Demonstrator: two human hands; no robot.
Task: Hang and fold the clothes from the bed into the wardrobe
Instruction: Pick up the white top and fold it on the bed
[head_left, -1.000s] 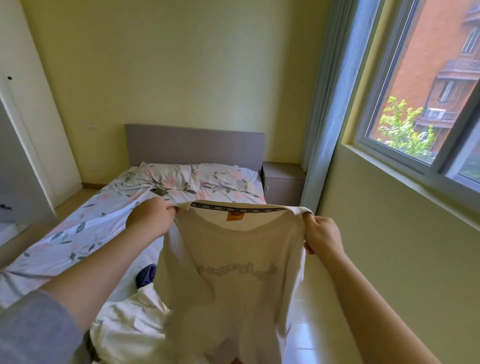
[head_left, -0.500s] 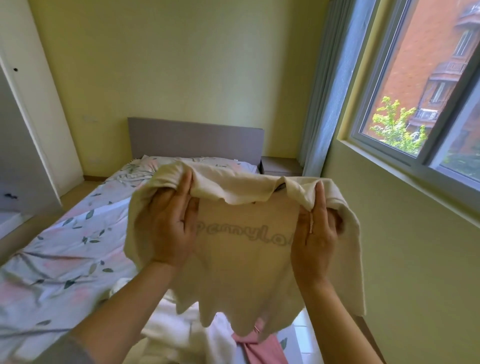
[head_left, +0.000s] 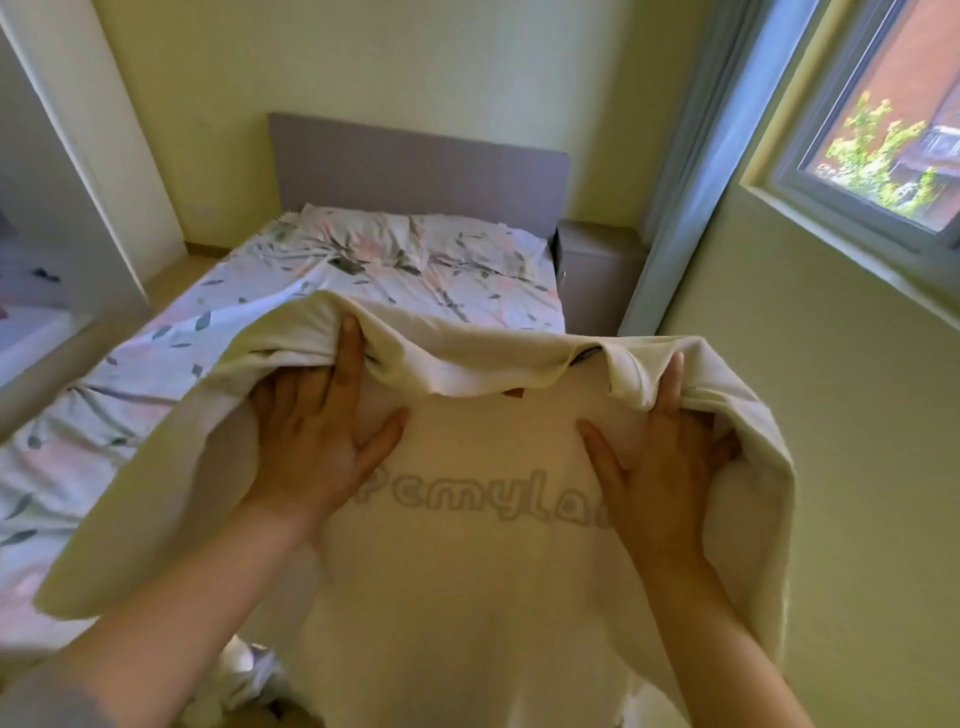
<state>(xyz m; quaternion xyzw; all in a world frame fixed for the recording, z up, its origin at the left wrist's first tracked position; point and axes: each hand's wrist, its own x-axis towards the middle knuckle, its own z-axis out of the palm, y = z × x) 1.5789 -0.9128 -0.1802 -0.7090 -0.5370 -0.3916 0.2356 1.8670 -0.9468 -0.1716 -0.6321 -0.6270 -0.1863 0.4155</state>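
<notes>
The cream T-shirt is held up in the middle of the frame, above the near end of the bed, with its printed letters facing the camera. Its long axis goes from the collar, at the centre of the frame, straight down to the bottom edge, so almost all the cloth hangs below the two grips. The left grip and the right grip lie at the same height on the two shoulder parts, one at each side of the print. Both are spread: the fingers are straight and point up, the thumbs point inward, and the palms press flat on the cloth. The two side parts of the shirt are turned over the fingertips and fall toward the camera.

I judge that a fold is in progress, and that the next move depends on this symmetry: neither grip is nearer to the centre line. The bed is to the left and behind, so the left grip is nearer to it. What seems to be the wardrobe stands at the upper left.
</notes>
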